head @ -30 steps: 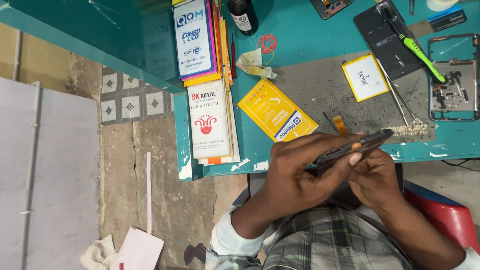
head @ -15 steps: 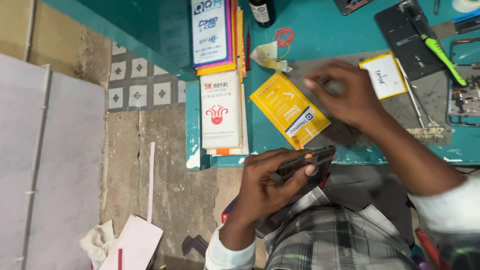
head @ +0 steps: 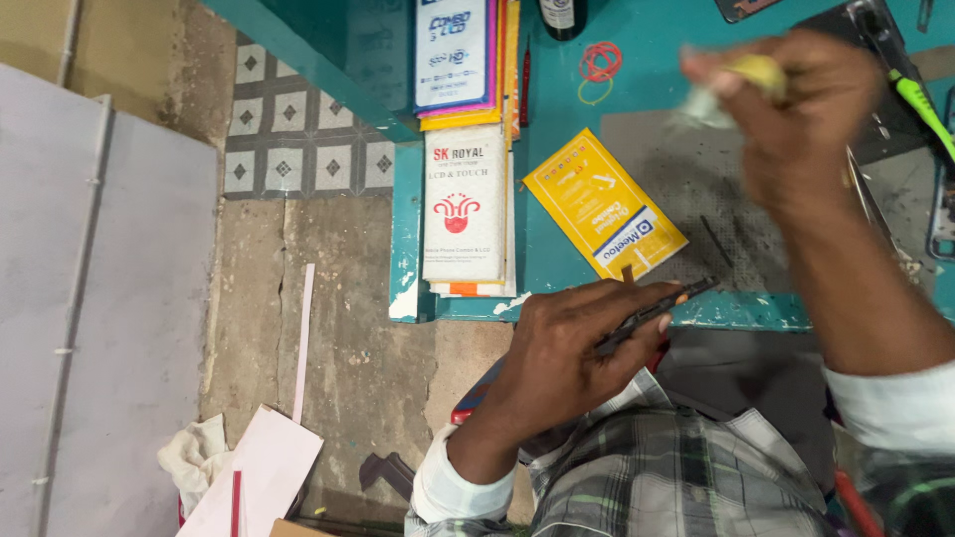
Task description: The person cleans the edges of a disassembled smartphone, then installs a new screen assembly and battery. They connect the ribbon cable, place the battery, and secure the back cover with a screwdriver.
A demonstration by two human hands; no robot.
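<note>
My left hand [head: 572, 343] grips a thin dark phone [head: 662, 306] by its edge, held just off the front edge of the teal worktable [head: 657, 159]. My right hand [head: 796, 119] is raised over the grey work mat [head: 686, 189], blurred, with its fingers closed on a small crumpled yellowish wad [head: 741, 80]. A yellow flat packet [head: 602, 204] lies on the table between the two hands.
White and coloured flat boxes [head: 463, 214] are stacked at the table's left end. Red rubber bands [head: 599, 62] and a dark bottle [head: 563, 15] lie farther back; a green-handled tool [head: 920, 104] is at right. Concrete and tiled floor, papers and a rag [head: 194, 457] lie at left.
My right hand left the phone, reached across the mat and now lifts a small wad. My left hand keeps the phone. The view has shifted closer and to the right.
</note>
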